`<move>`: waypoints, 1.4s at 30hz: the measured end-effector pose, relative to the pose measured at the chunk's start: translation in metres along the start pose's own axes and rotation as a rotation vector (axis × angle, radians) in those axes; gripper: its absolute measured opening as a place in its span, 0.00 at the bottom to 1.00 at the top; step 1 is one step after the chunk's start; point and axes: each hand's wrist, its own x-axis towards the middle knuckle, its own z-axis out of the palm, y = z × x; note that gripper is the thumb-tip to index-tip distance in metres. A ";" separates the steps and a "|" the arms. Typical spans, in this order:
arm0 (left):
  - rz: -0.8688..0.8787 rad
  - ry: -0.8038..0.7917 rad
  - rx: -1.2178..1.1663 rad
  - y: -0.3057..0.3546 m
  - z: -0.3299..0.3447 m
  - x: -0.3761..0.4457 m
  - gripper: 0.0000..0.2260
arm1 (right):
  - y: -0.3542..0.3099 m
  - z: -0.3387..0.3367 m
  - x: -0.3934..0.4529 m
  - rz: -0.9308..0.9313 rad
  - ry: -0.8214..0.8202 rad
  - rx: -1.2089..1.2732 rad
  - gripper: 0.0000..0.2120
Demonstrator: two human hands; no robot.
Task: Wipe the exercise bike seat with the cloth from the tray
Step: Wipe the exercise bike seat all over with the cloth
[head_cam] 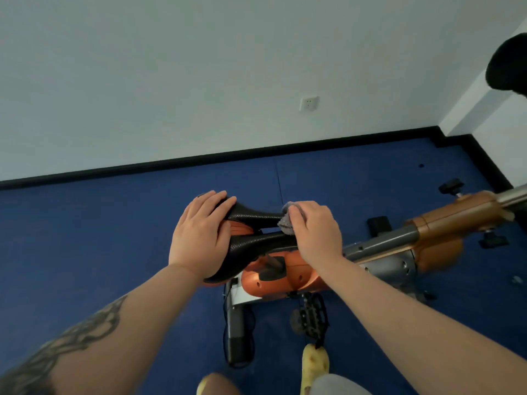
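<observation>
The black perforated bike seat [256, 216] sits at the centre of the view on an orange exercise bike [279, 276]. My left hand [199, 235] lies flat over the seat's wide rear end and grips it. My right hand [316, 232] presses a small grey cloth [286, 220] against the seat's narrow nose; only the cloth's left edge shows past my fingers. The tray is out of view.
The bike's grey and orange frame [413, 238] runs off to the right. A black pedal [309, 315] hangs below the seat, and a black stabiliser foot [238, 337] stands on the blue floor [114, 238]. My yellow shoe [315, 363] is near the pedal. A white wall stands behind.
</observation>
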 end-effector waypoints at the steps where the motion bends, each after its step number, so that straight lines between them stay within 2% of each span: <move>1: 0.002 0.000 0.001 -0.001 0.000 0.000 0.19 | -0.006 0.006 -0.005 0.036 0.082 -0.059 0.16; 3: 0.004 0.008 -0.002 -0.002 0.001 0.000 0.19 | -0.017 0.018 -0.016 0.113 0.224 -0.066 0.16; 5: 0.015 0.009 -0.010 -0.002 0.002 -0.002 0.19 | -0.029 0.031 -0.027 0.252 0.309 0.006 0.21; 8: 0.046 -0.019 0.001 -0.003 0.001 -0.003 0.19 | -0.045 0.044 -0.035 0.417 0.346 0.116 0.29; 14: 0.325 -0.135 0.073 -0.036 -0.015 0.028 0.18 | -0.071 0.039 -0.012 0.777 0.428 0.274 0.30; 16: 0.329 -0.138 -0.002 -0.040 -0.012 0.030 0.18 | -0.092 0.051 -0.016 0.843 0.477 0.315 0.32; 20: 0.317 -0.115 -0.086 -0.042 -0.002 0.028 0.19 | -0.143 0.102 -0.053 0.757 0.479 0.313 0.36; 23: 0.350 -0.130 -0.115 -0.046 0.001 0.029 0.19 | -0.146 0.116 -0.067 0.701 0.439 0.331 0.36; 25: 0.347 -0.130 -0.144 -0.046 0.002 0.029 0.19 | -0.132 0.106 -0.053 0.790 0.456 0.452 0.37; 27: 0.340 -0.118 -0.180 -0.046 0.003 0.030 0.18 | -0.118 0.090 -0.030 0.999 0.502 0.636 0.36; 29: 0.331 -0.110 -0.210 -0.047 0.004 0.031 0.18 | -0.115 0.085 -0.023 1.077 0.532 0.668 0.35; 33: 0.325 -0.083 -0.242 -0.047 0.006 0.034 0.17 | -0.145 0.119 -0.069 0.873 0.511 0.497 0.33; 36: 0.328 -0.093 -0.238 -0.046 0.005 0.033 0.17 | -0.158 0.129 -0.088 0.778 0.461 0.473 0.34; 40: 0.333 -0.105 -0.262 -0.048 0.006 0.037 0.17 | -0.133 0.104 -0.051 0.948 0.422 0.616 0.33; 42: 0.345 -0.104 -0.257 -0.048 0.007 0.039 0.17 | -0.126 0.095 -0.041 1.006 0.430 0.605 0.33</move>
